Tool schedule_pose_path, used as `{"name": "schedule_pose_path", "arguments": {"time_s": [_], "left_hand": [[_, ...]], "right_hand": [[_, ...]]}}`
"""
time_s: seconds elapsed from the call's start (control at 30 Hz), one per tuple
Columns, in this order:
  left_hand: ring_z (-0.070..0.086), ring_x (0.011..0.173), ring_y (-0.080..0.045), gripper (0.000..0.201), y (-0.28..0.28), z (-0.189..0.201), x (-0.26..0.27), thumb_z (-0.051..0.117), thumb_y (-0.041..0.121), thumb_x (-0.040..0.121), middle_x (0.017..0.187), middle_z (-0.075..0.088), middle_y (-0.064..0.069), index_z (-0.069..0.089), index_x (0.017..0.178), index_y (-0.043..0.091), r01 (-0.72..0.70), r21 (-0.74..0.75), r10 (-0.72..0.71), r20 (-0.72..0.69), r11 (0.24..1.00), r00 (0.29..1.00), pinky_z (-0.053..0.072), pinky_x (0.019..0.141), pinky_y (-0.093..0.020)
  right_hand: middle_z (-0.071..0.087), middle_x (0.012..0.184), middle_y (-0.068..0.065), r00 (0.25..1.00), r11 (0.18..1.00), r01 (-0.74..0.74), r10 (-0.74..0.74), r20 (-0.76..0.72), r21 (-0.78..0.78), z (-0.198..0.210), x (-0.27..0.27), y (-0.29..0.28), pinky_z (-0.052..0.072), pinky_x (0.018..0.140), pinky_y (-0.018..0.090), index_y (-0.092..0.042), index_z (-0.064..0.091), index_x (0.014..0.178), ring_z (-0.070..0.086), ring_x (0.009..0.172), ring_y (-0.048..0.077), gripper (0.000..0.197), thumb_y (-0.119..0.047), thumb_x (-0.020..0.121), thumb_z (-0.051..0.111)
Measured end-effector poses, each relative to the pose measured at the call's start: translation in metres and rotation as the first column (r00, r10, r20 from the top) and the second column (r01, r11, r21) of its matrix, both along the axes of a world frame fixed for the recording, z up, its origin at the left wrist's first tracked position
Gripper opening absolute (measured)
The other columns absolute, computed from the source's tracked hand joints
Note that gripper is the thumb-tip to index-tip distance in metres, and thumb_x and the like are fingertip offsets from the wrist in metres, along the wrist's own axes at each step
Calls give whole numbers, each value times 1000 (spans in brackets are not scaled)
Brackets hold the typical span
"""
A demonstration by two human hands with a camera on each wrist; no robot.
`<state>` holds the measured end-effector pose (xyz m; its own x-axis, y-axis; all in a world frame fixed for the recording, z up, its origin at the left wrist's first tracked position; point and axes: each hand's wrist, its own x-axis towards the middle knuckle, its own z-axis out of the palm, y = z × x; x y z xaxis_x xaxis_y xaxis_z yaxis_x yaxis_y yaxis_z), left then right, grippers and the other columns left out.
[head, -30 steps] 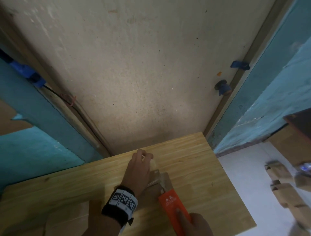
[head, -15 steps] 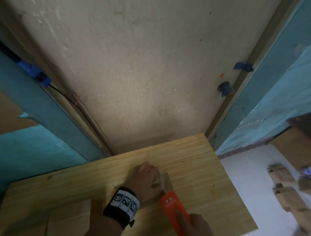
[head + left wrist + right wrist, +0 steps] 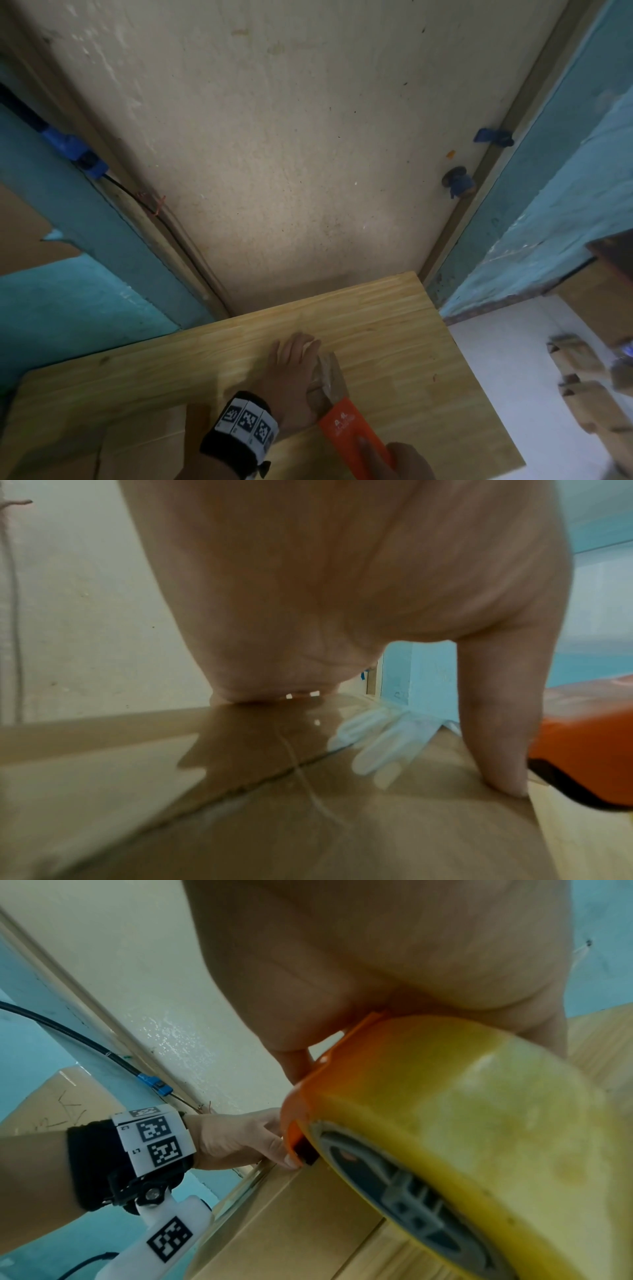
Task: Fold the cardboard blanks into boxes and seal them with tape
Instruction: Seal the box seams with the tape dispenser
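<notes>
Down goes the left hand (image 3: 294, 373): a second ago it was up on the raised flap, now it lies flat with straight fingers, pressing the cardboard box (image 3: 328, 373) onto the wooden table (image 3: 394, 342). The right hand (image 3: 400, 460) grips the orange tape dispenser (image 3: 352, 435), whose front touches the box beside the left thumb (image 3: 493, 723). More cardboard (image 3: 130, 442) lies flat near the table's front left edge.

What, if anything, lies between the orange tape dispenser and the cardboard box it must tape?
Nothing visible does. The orange tape dispenser, gripped by the right hand, already meets the small brown cardboard box, which the left hand presses flat beside it.
</notes>
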<state>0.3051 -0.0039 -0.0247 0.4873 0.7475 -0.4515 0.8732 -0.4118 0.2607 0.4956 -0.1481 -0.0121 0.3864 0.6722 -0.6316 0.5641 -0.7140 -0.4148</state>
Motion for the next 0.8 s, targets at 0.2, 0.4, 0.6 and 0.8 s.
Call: {"name": "schedule_pose_path", "arguments": {"time_s": [0.2,0.4,0.6,0.8], "left_hand": [[-12,155,-22,133,-10,-5,-9,74,77,64,162,-2,4,-1,161,26,-3,69,4,-14,998,1000,-18,122,-53],[9,155,-26,146,-16,-10,-6,76,73,68,168,8,-5,-20,160,13,-39,70,45,-81,997,996,-4,127,-53],[12,154,-25,127,-18,-26,-9,76,60,72,167,11,-3,-2,162,17,-97,67,100,-38,993,994,8,125,-43],[17,152,-23,125,-18,-34,-12,76,62,67,165,16,2,4,161,22,-120,92,122,-13,988,992,14,124,-44]], "right_hand": [[69,68,2,999,999,29,-28,-25,30,6,1,1,36,51,11,-10,68,72,66,71,10,70,-79,85,61],[68,61,5,996,992,70,-65,-55,104,11,1,3,37,51,12,-9,62,62,67,66,11,70,-75,84,66],[71,64,6,994,985,93,-84,-72,142,17,7,4,45,59,20,-5,73,70,68,66,11,69,-73,85,67],[69,60,7,993,973,111,-101,-62,201,17,9,4,48,62,27,-3,69,68,68,64,14,70,-72,83,69]]}}
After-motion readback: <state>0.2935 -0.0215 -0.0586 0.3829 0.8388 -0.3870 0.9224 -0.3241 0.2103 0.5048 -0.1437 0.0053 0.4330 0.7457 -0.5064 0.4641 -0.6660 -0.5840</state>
